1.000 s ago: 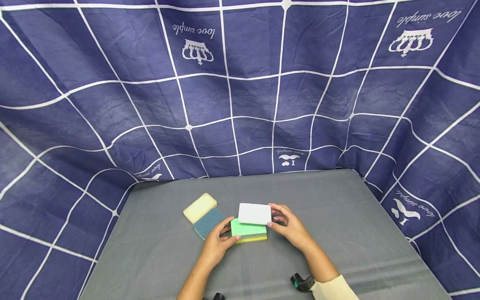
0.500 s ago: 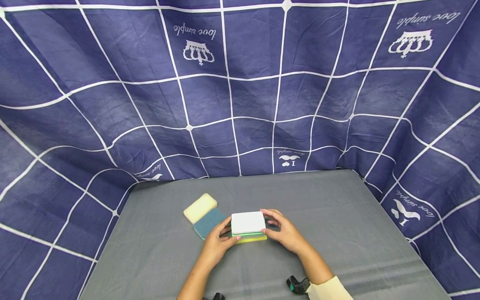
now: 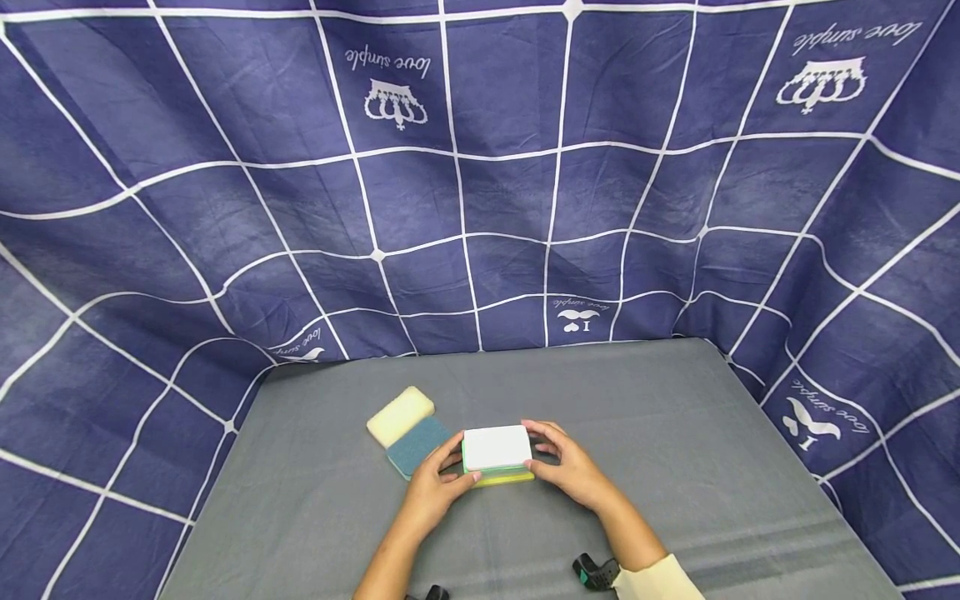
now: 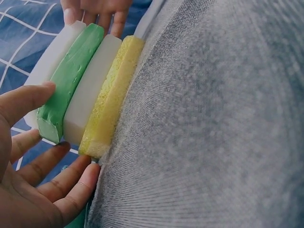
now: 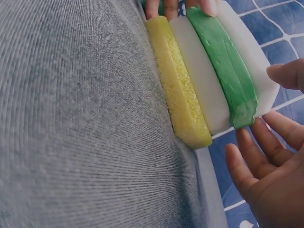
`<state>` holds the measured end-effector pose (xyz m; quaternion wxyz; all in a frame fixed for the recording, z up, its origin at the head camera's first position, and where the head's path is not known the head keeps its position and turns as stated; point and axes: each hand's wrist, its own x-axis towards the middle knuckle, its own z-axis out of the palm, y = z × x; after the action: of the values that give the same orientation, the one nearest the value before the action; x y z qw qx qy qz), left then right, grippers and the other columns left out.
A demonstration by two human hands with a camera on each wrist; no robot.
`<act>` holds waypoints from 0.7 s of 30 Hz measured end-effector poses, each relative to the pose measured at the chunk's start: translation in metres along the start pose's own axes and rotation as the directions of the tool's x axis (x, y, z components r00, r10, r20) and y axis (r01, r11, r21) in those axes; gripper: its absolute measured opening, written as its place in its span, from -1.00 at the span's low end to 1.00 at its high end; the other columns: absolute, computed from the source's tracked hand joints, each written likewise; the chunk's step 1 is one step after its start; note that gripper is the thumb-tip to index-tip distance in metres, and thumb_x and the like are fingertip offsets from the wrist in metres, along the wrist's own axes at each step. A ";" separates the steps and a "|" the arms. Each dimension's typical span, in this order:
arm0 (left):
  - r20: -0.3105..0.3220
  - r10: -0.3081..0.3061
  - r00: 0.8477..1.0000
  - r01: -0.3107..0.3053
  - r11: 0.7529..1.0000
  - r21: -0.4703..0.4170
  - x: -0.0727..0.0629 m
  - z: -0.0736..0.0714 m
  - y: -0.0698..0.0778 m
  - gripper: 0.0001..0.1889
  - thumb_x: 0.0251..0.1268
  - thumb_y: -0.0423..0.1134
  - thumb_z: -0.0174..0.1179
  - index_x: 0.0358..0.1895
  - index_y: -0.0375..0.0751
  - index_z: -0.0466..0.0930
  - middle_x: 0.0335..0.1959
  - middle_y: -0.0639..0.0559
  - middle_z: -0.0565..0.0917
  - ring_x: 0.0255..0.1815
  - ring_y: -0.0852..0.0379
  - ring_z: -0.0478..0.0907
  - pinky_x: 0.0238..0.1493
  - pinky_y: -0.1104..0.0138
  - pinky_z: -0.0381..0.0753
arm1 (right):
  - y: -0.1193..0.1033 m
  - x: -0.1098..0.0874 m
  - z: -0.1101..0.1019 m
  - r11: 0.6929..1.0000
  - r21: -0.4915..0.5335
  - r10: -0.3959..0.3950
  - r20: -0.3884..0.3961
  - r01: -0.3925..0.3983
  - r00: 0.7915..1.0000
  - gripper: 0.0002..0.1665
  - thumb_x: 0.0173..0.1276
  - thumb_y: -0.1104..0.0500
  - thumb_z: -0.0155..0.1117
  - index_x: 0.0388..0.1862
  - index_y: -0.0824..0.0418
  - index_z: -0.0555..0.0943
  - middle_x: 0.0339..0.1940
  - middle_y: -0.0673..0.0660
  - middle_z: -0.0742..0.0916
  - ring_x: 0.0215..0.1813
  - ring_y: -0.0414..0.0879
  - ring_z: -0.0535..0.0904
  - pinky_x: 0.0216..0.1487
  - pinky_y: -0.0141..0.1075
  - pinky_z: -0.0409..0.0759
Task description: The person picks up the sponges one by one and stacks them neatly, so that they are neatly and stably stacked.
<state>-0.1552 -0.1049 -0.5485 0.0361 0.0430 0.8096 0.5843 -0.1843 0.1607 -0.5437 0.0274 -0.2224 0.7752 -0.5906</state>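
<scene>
While a cream sleeve [image 3: 660, 581] and a black wrist-worn device [image 3: 596, 572] show at the near side, two bare hands meet round a stack of four blocks. The left hand [image 3: 435, 479] steadies its left end, thumb pressed on the green block [image 4: 71, 78], its other fingers spread and slightly bent along the ends of the layers. The right hand [image 3: 572, 467], its thumb and fingers parted by about the depth of the stack, holds the upper white block [image 3: 497, 447] by the right end. That block lies flat on the green one; beneath come the lower white block [image 4: 92, 88] and, resting on the grey tablecloth [image 3: 637, 425], the yellow sponge [image 4: 113, 97]. Just beyond the left fingers, a blue sponge [image 3: 420, 448] lies at a slant, with a cream sponge [image 3: 401, 415] adjoining its farther edge; whether one overlaps the other cannot be told. Behind the table hangs a navy curtain [image 3: 510, 192] with white grid lines and upside-down crowns and lettering.
</scene>
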 end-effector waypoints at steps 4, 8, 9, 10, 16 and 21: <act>0.003 -0.002 1.000 0.002 1.000 -0.004 0.000 -0.001 0.001 -0.20 0.17 -0.06 0.48 0.49 -0.01 0.37 0.38 -0.25 0.49 0.36 -0.22 0.52 0.18 0.03 0.67 | 0.001 0.000 0.002 1.000 0.016 0.025 0.002 -0.025 1.000 -0.22 0.29 0.19 0.48 0.47 0.24 0.41 0.39 0.22 0.54 0.37 -0.17 0.48 0.36 -0.05 0.54; 0.007 -0.002 1.000 0.002 1.000 0.001 0.000 -0.001 0.001 -0.20 0.17 -0.06 0.48 0.50 -0.03 0.36 0.38 -0.25 0.49 0.36 -0.22 0.51 0.18 0.01 0.66 | 0.003 0.001 0.004 0.999 0.019 0.035 0.003 -0.035 0.999 -0.22 0.31 0.17 0.47 0.46 0.28 0.41 0.39 0.20 0.55 0.34 -0.27 0.47 0.35 -0.06 0.55; 0.008 -0.003 1.000 0.003 1.000 0.003 0.000 -0.001 0.000 -0.20 0.17 -0.05 0.48 0.50 -0.03 0.36 0.38 -0.25 0.49 0.36 -0.22 0.51 0.19 0.01 0.66 | 0.004 0.001 0.004 0.999 0.016 0.033 0.002 -0.033 0.999 -0.22 0.31 0.17 0.46 0.46 0.30 0.40 0.38 0.20 0.55 0.34 -0.27 0.48 0.35 -0.06 0.55; 0.008 -0.004 1.000 0.003 1.000 0.007 0.000 0.000 0.000 -0.20 0.18 -0.05 0.48 0.50 -0.04 0.36 0.38 -0.26 0.49 0.36 -0.23 0.51 0.19 0.01 0.66 | 0.004 0.001 0.005 0.999 0.013 0.035 0.000 -0.035 0.999 -0.22 0.31 0.17 0.46 0.46 0.29 0.41 0.38 0.20 0.55 0.33 -0.27 0.48 0.35 -0.07 0.55; 0.010 -0.004 1.000 0.004 1.000 0.025 0.000 -0.002 0.001 -0.20 0.17 -0.09 0.48 0.50 -0.05 0.36 0.38 -0.24 0.49 0.38 -0.22 0.49 0.20 0.00 0.64 | 0.006 0.001 0.005 1.000 0.000 0.026 -0.004 -0.026 1.000 -0.25 0.32 0.17 0.46 0.45 0.28 0.42 0.38 0.23 0.56 0.35 -0.13 0.50 0.34 -0.04 0.56; 0.015 -0.008 1.000 0.008 1.000 0.014 0.000 -0.009 0.007 -0.25 0.17 -0.26 0.46 0.46 -0.08 0.40 0.36 -0.18 0.52 0.40 -0.21 0.46 0.23 -0.01 0.61 | 0.007 0.000 0.004 1.000 -0.009 0.004 -0.002 -0.004 1.000 -0.25 0.32 0.17 0.46 0.44 0.29 0.43 0.37 0.26 0.56 0.35 0.00 0.50 0.33 -0.01 0.56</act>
<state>-0.1559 -0.1108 -0.5390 0.0444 0.0444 0.8136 0.5781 -0.1857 0.1584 -0.5514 0.0268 -0.2203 0.7782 -0.5875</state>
